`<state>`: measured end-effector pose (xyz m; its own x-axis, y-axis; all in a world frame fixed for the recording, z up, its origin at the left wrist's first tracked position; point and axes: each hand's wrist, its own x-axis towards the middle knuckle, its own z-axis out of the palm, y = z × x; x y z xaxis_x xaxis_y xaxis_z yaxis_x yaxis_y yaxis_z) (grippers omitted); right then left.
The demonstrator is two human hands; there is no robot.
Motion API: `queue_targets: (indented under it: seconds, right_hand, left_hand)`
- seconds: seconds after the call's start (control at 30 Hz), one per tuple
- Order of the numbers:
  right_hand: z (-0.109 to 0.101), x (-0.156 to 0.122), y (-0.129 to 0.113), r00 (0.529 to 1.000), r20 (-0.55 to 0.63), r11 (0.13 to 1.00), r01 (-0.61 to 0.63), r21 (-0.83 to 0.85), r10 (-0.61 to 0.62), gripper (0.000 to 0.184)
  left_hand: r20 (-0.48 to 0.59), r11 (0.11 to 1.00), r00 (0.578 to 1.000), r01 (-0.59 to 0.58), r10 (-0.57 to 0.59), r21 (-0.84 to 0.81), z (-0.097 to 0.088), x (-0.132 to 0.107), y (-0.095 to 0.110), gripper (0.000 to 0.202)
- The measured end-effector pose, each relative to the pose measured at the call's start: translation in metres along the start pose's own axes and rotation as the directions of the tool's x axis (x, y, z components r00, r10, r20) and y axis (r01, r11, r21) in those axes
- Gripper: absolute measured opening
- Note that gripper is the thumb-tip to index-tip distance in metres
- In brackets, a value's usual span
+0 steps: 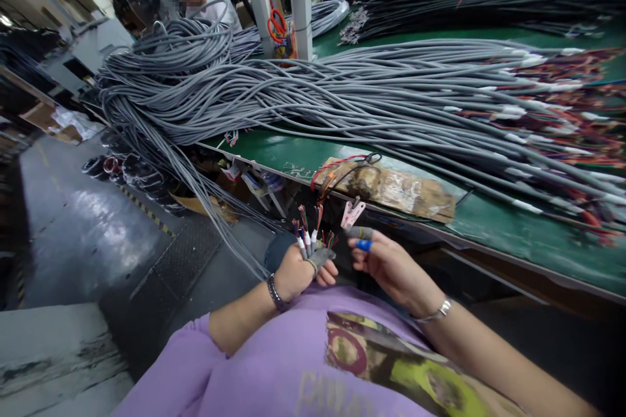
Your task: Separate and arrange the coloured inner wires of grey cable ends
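Before the near edge of the table (274,151), the left hand (295,272) has its grip closed around several grey cables (308,249), their coloured wires (319,215) exposed above white wraps (300,244). The right hand (388,265) is close to a pale clip (353,214) at the table's edge; whether its grip holds anything, I cannot tell. On the table, the cable pile (303,96) seems already opened at its right ends; what remains for the held cables is unclear. A taped block (430,199) on the table's edge narrows the working room.
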<state>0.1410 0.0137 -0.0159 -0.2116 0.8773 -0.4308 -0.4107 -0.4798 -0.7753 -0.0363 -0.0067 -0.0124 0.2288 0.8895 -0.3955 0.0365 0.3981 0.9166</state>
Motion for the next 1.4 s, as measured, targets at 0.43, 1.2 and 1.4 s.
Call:
queue_targets:
  seconds: [0.43, 1.2, 1.4]
  right_hand:
    - [0.016, 0.001, 0.009, 0.985, 0.105, 0.891, 0.169, -0.421, -0.137, 0.038]
    - [0.021, -0.008, 0.008, 0.980, 0.059, 0.914, 0.200, -0.353, -0.192, 0.034]
    - [0.025, -0.014, 0.004, 0.974, 0.161, 0.907, 0.209, -0.366, -0.159, 0.031]
  left_hand:
    - [0.101, 0.992, 0.995, -0.038, 0.025, 0.121, -0.002, -0.001, 0.002, 0.048]
    - [0.060, 1.000, 0.998, -0.012, 0.013, -0.020, 0.001, -0.003, 0.002, 0.044]
    - [-0.189, 0.967, 0.982, -0.049, 0.001, -0.250, -0.002, 0.002, 0.005, 0.041]
